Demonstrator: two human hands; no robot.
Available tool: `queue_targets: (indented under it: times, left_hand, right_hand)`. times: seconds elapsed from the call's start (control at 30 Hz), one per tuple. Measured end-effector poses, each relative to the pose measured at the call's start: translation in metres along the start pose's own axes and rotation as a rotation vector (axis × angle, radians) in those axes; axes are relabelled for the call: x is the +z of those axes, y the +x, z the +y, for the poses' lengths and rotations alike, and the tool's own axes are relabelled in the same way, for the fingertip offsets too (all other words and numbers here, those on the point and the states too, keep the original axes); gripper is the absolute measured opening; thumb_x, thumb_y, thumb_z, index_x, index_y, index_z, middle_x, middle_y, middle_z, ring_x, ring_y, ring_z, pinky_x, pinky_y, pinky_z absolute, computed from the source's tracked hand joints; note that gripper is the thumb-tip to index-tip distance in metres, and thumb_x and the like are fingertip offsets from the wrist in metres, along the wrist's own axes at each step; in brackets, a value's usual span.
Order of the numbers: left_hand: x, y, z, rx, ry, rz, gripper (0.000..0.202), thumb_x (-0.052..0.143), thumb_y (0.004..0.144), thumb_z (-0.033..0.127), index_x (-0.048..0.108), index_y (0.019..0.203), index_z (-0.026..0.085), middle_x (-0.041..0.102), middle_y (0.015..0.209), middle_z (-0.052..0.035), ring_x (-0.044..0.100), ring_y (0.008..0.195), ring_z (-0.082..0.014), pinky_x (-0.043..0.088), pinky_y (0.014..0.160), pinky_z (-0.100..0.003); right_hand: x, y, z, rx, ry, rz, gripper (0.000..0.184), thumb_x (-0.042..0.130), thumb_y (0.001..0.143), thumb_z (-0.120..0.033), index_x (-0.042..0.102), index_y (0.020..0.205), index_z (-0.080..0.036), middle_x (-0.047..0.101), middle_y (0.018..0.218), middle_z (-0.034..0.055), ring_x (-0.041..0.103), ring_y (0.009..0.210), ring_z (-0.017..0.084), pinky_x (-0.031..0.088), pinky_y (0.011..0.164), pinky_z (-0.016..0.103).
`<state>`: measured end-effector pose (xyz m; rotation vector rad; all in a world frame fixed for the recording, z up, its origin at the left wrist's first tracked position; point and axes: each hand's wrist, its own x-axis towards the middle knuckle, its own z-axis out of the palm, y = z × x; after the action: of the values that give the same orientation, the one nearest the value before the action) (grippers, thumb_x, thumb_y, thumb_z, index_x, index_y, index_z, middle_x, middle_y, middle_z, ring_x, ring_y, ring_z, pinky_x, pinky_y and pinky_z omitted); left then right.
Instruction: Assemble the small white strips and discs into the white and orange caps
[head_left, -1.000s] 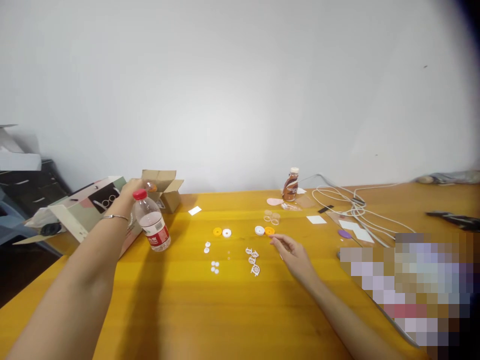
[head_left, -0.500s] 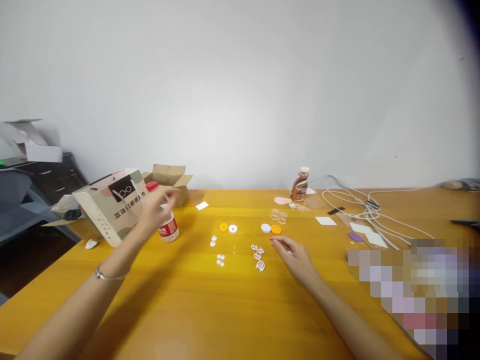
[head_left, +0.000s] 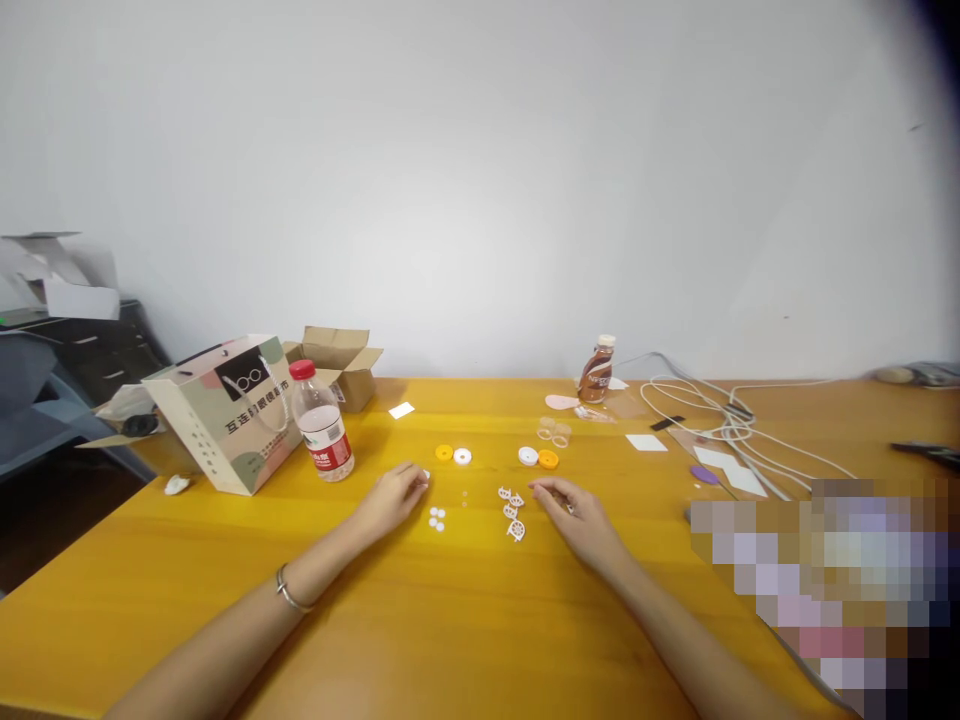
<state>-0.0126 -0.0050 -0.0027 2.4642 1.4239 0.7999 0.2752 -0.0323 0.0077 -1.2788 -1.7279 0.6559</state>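
Note:
My left hand [head_left: 391,502] rests on the table with thumb and fingers drawn together at a small white disc [head_left: 427,475], which they partly cover. My right hand [head_left: 576,515] lies low on the table, fingers loosely stretched and slightly bent; a bit of white shows beneath its palm. Between the hands are several white spoked wheel-like pieces [head_left: 516,530] and several small white round pieces [head_left: 436,519]. Behind these lie a yellow ring [head_left: 444,453] beside a white ring [head_left: 462,457], and a second white ring [head_left: 528,456] beside another yellow ring [head_left: 548,460].
A water bottle [head_left: 324,440], a paper bag [head_left: 240,430] and an open cardboard box [head_left: 352,385] stand at the left. Clear rings [head_left: 553,432], a brown drink bottle [head_left: 598,372], white cards [head_left: 646,443] and tangled white cables [head_left: 739,430] occupy the right side.
My left hand has come down from in front of the water bottle, moving right to the small white discs, and its fingers have closed. My right hand has stayed nearly in place.

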Motion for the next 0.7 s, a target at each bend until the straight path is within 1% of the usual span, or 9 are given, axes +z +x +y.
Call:
queue_targets:
  times: [0.1,0.23,0.37,0.47,0.53,0.57,0.63,0.7]
  left_hand:
    - [0.003,-0.001,0.001,-0.013,-0.021,0.032,0.012,0.041,0.08,0.026,0.051,0.078,0.019,0.054,0.08,-0.0044,0.054,0.073,-0.0161,0.043,0.068,-0.027]
    - [0.006,-0.001,0.002,-0.041,-0.064,0.104,0.013,0.045,0.077,0.026,0.048,0.088,0.02,0.052,0.081,-0.0034,0.053,0.073,-0.0154,0.043,0.069,-0.028]
    - [0.011,0.002,-0.005,-0.046,-0.103,0.082,0.009,0.046,0.077,0.023,0.05,0.083,0.019,0.053,0.079,-0.0032,0.053,0.07,-0.0148,0.043,0.067,-0.027]
    - [0.01,0.001,-0.003,-0.06,-0.141,0.11,0.008,0.046,0.077,0.022,0.051,0.08,0.018,0.054,0.079,-0.0036,0.053,0.07,-0.0146,0.043,0.067,-0.027]
    - [0.006,-0.001,0.008,-0.048,-0.174,0.111,0.008,0.046,0.077,0.023,0.052,0.081,0.018,0.054,0.079,-0.0037,0.053,0.073,-0.0148,0.042,0.07,-0.027]
    - [0.005,-0.003,0.016,-0.026,-0.189,0.092,0.009,0.046,0.078,0.023,0.053,0.082,0.019,0.055,0.08,-0.0037,0.053,0.075,-0.015,0.042,0.071,-0.027]
    - [0.004,-0.008,0.036,0.037,-0.224,0.005,0.011,0.046,0.078,0.023,0.054,0.085,0.019,0.056,0.082,-0.0037,0.053,0.078,-0.0147,0.042,0.073,-0.026]
    - [0.008,-0.013,0.054,0.089,-0.239,-0.089,0.012,0.046,0.078,0.021,0.054,0.086,0.02,0.057,0.084,-0.0033,0.053,0.078,-0.0142,0.041,0.074,-0.026]
  right_hand:
    - [0.001,0.0,-0.001,0.003,-0.01,-0.012,0.025,0.047,0.075,-0.041,0.062,0.079,-0.021,0.066,0.082,0.0029,0.057,0.073,0.019,0.043,0.068,0.03]
    - [0.001,0.0,0.0,-0.001,-0.006,-0.008,0.025,0.048,0.074,-0.042,0.062,0.078,-0.021,0.066,0.081,0.0027,0.057,0.071,0.019,0.043,0.066,0.03]
    - [0.001,0.001,0.0,-0.006,-0.005,-0.013,0.026,0.047,0.075,-0.042,0.062,0.078,-0.021,0.066,0.079,0.0028,0.057,0.07,0.019,0.043,0.066,0.029]
    - [0.002,0.001,0.002,-0.006,0.001,-0.015,0.026,0.047,0.075,-0.042,0.062,0.079,-0.02,0.066,0.079,0.0029,0.057,0.071,0.019,0.043,0.066,0.029]
    - [0.002,0.0,0.002,-0.006,0.0,-0.03,0.026,0.047,0.075,-0.041,0.062,0.08,-0.02,0.066,0.079,0.003,0.057,0.071,0.019,0.043,0.067,0.029]
    - [0.003,0.0,0.002,-0.008,-0.002,-0.036,0.026,0.047,0.076,-0.041,0.062,0.08,-0.02,0.065,0.079,0.003,0.057,0.071,0.019,0.043,0.067,0.03]
    - [0.004,0.0,0.003,-0.015,-0.003,-0.038,0.026,0.047,0.076,-0.041,0.062,0.08,-0.021,0.065,0.08,0.003,0.057,0.072,0.019,0.043,0.069,0.031]
    - [0.005,-0.001,0.003,-0.023,0.005,-0.034,0.026,0.047,0.076,-0.041,0.062,0.079,-0.021,0.065,0.08,0.0031,0.057,0.072,0.019,0.043,0.069,0.031]
